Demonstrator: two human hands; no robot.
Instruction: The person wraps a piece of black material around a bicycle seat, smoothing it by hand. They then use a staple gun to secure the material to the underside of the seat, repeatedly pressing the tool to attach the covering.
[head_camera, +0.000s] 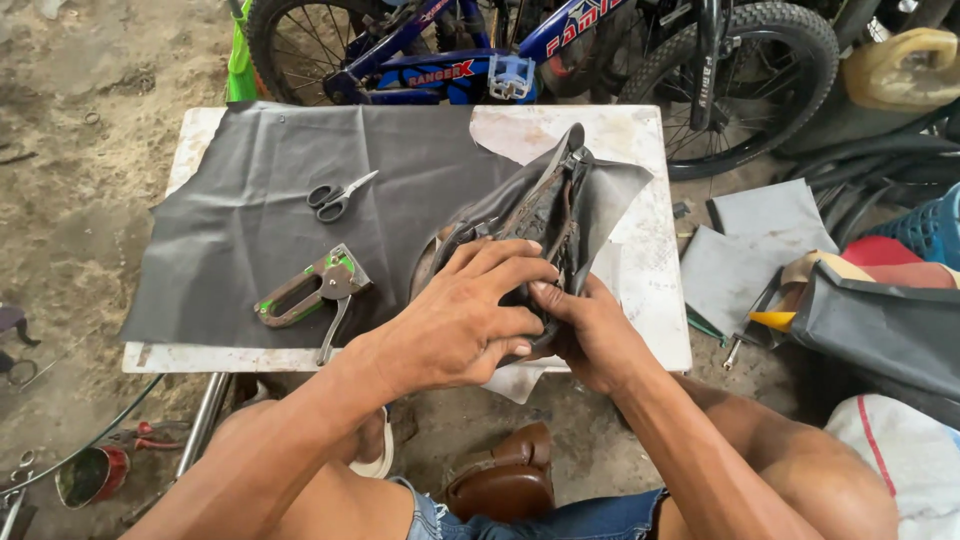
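Observation:
A worn bicycle saddle lies upside down on a small white table, wrapped in a piece of dark grey covering material. My left hand presses on the near end of the saddle, fingers spread over the folded cover. My right hand grips the same end from the right, pinching the cover edge against the saddle's underside. A large sheet of the same grey material covers the table's left part.
Scissors and a grey and green staple gun lie on the sheet left of the saddle. A blue bicycle stands behind the table. Grey material offcuts and a bag lie at the right. A brown saddle rests below.

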